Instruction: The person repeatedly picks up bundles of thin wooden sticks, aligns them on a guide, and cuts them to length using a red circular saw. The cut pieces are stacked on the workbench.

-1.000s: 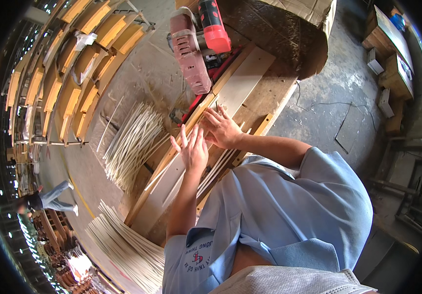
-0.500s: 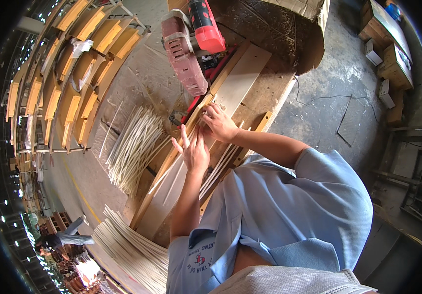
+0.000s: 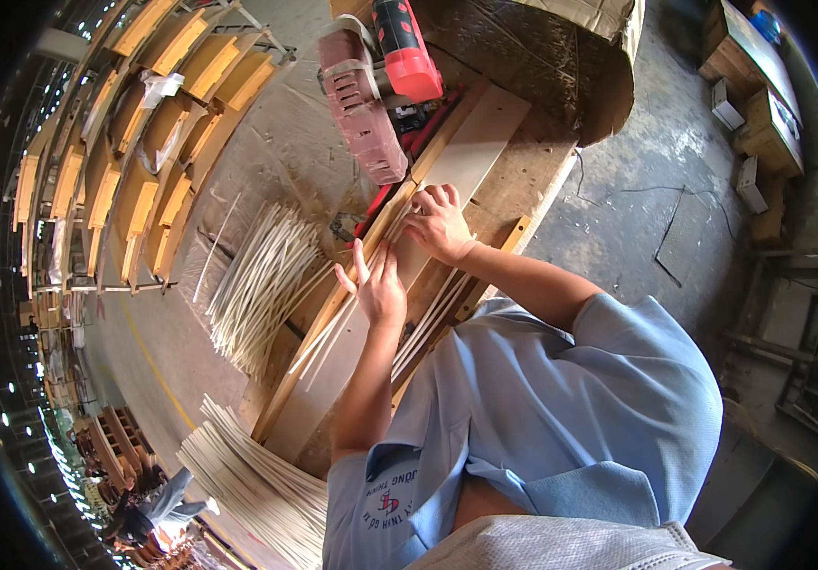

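Observation:
Thin white sticks lie slantwise along a wooden fence, on a pale board. My left hand rests on them with its fingers stretched and spread, close to the fence. Farther up the board, my right hand is closed with curled fingers around the far part of the sticks, whose ends are mostly hidden. Just beyond the hands stands a red and black power saw with a dusty pink guard; its blade cannot be made out.
A heap of cut white sticks lies left of the board, and a bundle of longer ones is nearer me. A few sticks lie right of my left forearm. Racks of wooden parts stand left; a large cardboard box is behind the saw.
My right hand has shifted slightly right, its fingers more curled. The sticks below my left hand now lie closer together. In the far lower left, a person has moved.

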The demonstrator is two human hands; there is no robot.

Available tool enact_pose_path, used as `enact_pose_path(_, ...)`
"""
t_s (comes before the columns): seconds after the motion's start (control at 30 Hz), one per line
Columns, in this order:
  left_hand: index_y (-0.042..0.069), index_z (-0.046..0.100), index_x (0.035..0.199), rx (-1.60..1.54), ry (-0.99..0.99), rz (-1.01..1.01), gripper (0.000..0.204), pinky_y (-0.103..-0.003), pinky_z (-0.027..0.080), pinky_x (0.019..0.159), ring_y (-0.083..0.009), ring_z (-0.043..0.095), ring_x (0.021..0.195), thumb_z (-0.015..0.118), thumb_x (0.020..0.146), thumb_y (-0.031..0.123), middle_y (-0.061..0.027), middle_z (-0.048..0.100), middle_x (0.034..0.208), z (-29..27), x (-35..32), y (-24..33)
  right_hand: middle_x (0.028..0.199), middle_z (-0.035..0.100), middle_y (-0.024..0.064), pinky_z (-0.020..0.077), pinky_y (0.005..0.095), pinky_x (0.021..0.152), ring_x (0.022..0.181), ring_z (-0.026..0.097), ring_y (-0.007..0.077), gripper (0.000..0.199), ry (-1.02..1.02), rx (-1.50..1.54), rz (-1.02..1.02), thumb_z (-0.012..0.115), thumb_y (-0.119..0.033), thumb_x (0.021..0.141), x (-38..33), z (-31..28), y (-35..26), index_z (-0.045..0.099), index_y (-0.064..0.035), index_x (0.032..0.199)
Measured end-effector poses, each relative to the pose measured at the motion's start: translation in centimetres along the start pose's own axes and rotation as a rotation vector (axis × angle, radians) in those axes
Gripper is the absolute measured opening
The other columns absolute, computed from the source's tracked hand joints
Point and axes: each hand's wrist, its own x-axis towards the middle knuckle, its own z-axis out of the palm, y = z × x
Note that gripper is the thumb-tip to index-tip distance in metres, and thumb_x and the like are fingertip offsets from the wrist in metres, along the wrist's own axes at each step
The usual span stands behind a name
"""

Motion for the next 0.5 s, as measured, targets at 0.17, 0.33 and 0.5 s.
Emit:
enact_pose_path(0.17, 0.017, 0.071, 0.132, -0.026, 0.014, 0.006, 0.038, -0.071, 0.003, 0.122, -0.0357, 0.035, 0.156, 0.064, 0.094, 0.011, 0.0032, 0.066, 0.146, 0.0, 0.1, 0.1, 0.105, 0.063, 0.0018, 0.0418, 0.0472, 0.1, 0.109, 0.056, 0.0276, 0.023, 0.062, 0.047, 0.077, 0.084, -0.028, 0.075, 0.7, 0.0, 1.9, 0.082, -0.0214, 0.097)
enact_pose_path(0.33, 0.016, 0.069, 0.133, -0.031, 0.003, -0.004, 0.042, -0.071, 0.004, 0.123, -0.0361, 0.034, 0.156, 0.067, 0.092, 0.009, 0.0033, 0.064, 0.148, 0.0, -0.1, 0.2, 0.103, 0.064, 0.0044, 0.0426, 0.0463, 0.1, 0.109, 0.056, 0.0308, 0.028, 0.076, 0.069, 0.224, 0.084, -0.027, 0.077, 1.3, -0.2, 2.0, 0.079, -0.0187, 0.104)
enact_pose_path(0.5, 0.016, 0.069, 0.134, -0.041, 0.014, 0.003, 0.043, -0.07, 0.005, 0.123, -0.036, 0.034, 0.156, 0.068, 0.091, 0.01, 0.0043, 0.064, 0.148, 0.0, -0.1, 0.3, 0.103, 0.065, 0.0064, 0.0465, 0.0465, 0.097, 0.108, 0.056, 0.0341, 0.022, 0.053, 0.202, 0.271, 0.08, -0.019, 0.08, 1.6, -0.5, 4.7, 0.078, -0.0161, 0.101)
